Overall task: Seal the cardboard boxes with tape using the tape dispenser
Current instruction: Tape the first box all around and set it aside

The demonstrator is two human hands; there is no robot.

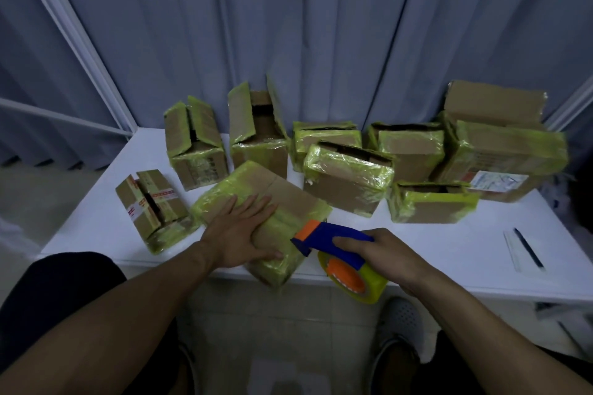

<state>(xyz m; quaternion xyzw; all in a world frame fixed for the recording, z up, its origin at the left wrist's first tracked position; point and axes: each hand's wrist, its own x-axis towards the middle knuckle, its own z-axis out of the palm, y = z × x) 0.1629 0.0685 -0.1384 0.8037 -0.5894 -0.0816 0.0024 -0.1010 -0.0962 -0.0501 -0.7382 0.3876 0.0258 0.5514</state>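
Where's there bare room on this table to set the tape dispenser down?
Widest bare patch: the table front right, between the right hand and the pen. A narrower strip runs left of the small red-taped box. The back row is crowded with boxes.

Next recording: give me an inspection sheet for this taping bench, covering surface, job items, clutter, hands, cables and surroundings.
Surface: white table, its back half crowded with cardboard boxes.
Job's things: nearest box lies at the front edge, partly wrapped in yellow-green tape; tape dispenser with its yellow tape roll sits at that box's near right side; several rear boxes, such as the tall box, have open flaps.
Clutter: pen lying on a white paper strip, far right.
Grippers: left hand rests flat on the nearest box; right hand grips the tape dispenser.
Cables: nothing seen.
Surroundings: grey-blue curtain behind; tiled floor below.
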